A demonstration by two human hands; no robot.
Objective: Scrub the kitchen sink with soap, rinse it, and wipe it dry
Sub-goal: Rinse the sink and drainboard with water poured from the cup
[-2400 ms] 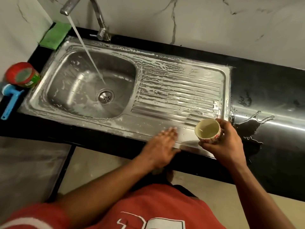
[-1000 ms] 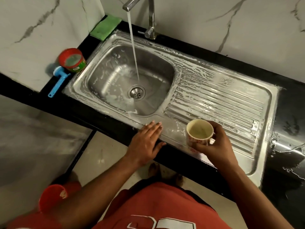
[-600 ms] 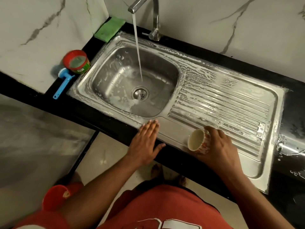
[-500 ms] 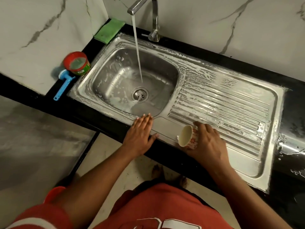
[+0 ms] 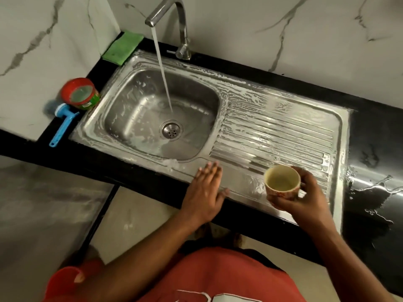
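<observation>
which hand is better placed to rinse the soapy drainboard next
Right, probably. The right hand grips the cup upright at the near edge of the sudsy drainboard. The left hand lies flat on the sink's front rim, holding nothing to pour with.

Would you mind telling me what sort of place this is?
Most likely a home kitchen: a steel sink with a ribbed drainboard sits in a black counter, a tap runs into it, and a green pad lies nearby.
</observation>
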